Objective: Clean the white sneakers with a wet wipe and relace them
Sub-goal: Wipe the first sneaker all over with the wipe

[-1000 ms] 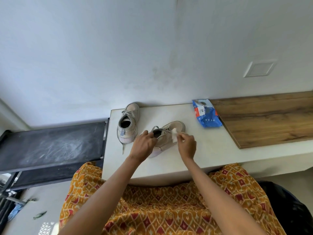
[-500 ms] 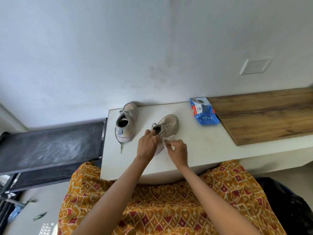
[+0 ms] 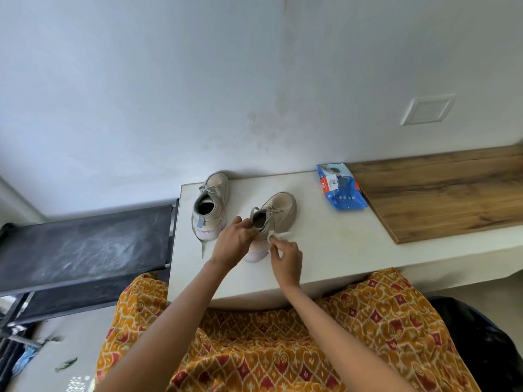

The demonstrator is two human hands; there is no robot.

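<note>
Two off-white laced sneakers stand on a white counter (image 3: 325, 250), toes toward the wall. The left sneaker (image 3: 210, 206) stands alone with one lace end trailing toward me. My left hand (image 3: 233, 243) grips the collar at the heel of the right sneaker (image 3: 278, 212). My right hand (image 3: 285, 257) pinches a crumpled white wet wipe (image 3: 278, 236) against that shoe's right side near the heel. The shoe's heel is partly hidden behind my hands.
A blue wet wipe pack (image 3: 341, 190) lies at the back of the counter, beside a wooden board (image 3: 441, 196) on the right. A dark bench (image 3: 85, 244) stands lower at the left. My orange patterned clothing (image 3: 268, 343) is below the counter's front edge.
The right sneaker has turned from tilted on its side to upright. My right hand with the wipe has shifted from the shoe's top down to its right side near the heel.
</note>
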